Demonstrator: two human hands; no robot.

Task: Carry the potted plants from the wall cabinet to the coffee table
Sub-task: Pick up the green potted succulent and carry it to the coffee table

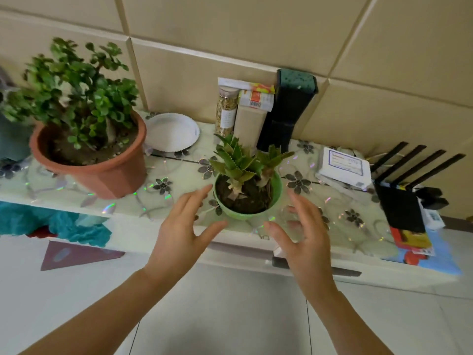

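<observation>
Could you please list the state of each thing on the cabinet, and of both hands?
Green pot: upright on the cabinet top, untouched.
Terracotta pot: upright, untouched, left of it.
Left hand: open, beside the green pot, not touching.
Right hand: open, on the other side, not touching.
White dish: empty.
Jar: upright, lidded, filled.

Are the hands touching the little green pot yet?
Apart. The head view shows cabinet top between the left hand and the green pot, and between the right hand and it.
</observation>
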